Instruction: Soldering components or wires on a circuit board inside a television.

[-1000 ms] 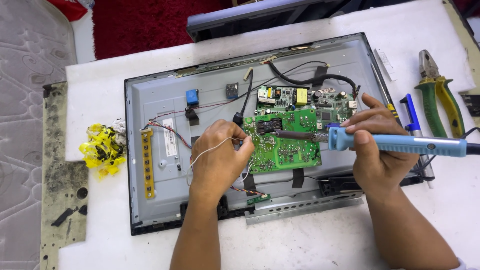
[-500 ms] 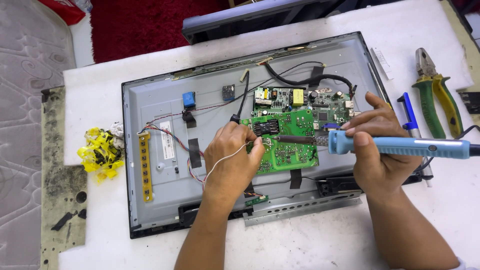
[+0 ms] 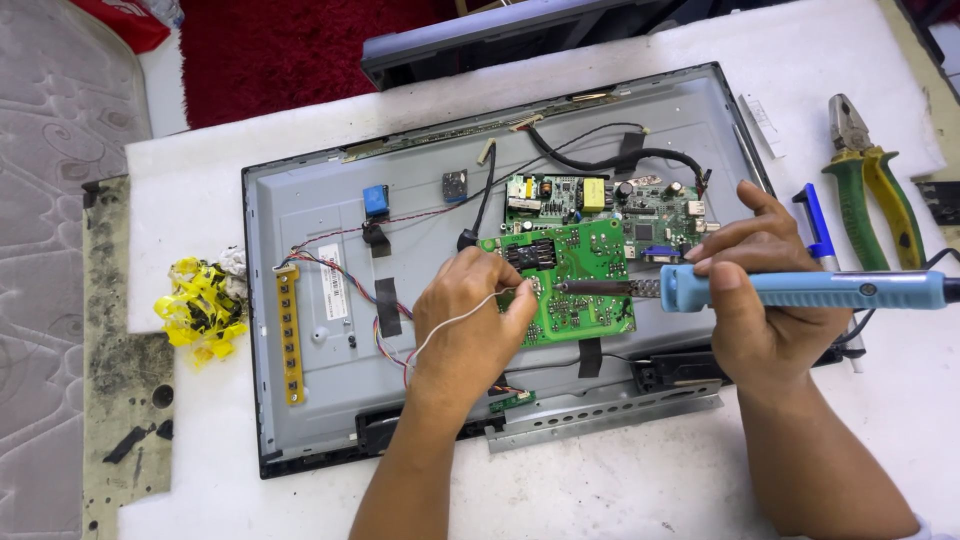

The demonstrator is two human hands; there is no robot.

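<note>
Moved: left hand (image 3: 470, 325) shifted rightward across the panel since a second ago, now closer to the iron's tip; right hand hardly changed.
Left fingers: pinched shut on a thin strand of solder wire (image 3: 452, 322), fed toward the green circuit board (image 3: 575, 285); wire loops back pale over the wrist.
Right fingers: wrapped closed around the blue soldering iron (image 3: 800, 290) — thumb on top, held nearly level, metal tip resting on the green board just beside the left fingertips.
Right hand: (image 3: 765, 295) at the panel's right edge, forearm running off the lower frame.
Board: lying flat on the grey metal back of an opened flat-screen panel (image 3: 320, 215), right of centre; a smaller board (image 3: 610, 205) with yellow and black parts just above it.
Panel details: black cable (image 3: 600, 160) arching over the top boards, thin coloured wires (image 3: 340, 270) leading left to a yellow strip (image 3: 289, 335), small blue part (image 3: 376, 200) upper left, metal bracket (image 3: 600, 415) along the lower edge.
Surface: white covered table (image 3: 620, 490), panel filling most of it.
Right of panel: green-handled pliers (image 3: 875, 180) and a blue pen (image 3: 815, 220) — both lying loose, well apart from the iron's tip.
Left of panel: crumpled yellow scraps (image 3: 200, 312) at the table edge; worn, stained board (image 3: 125, 400) beside.
Room: grey patterned floor covering (image 3: 50, 200) at left, red carpet (image 3: 270, 50) above.
</note>
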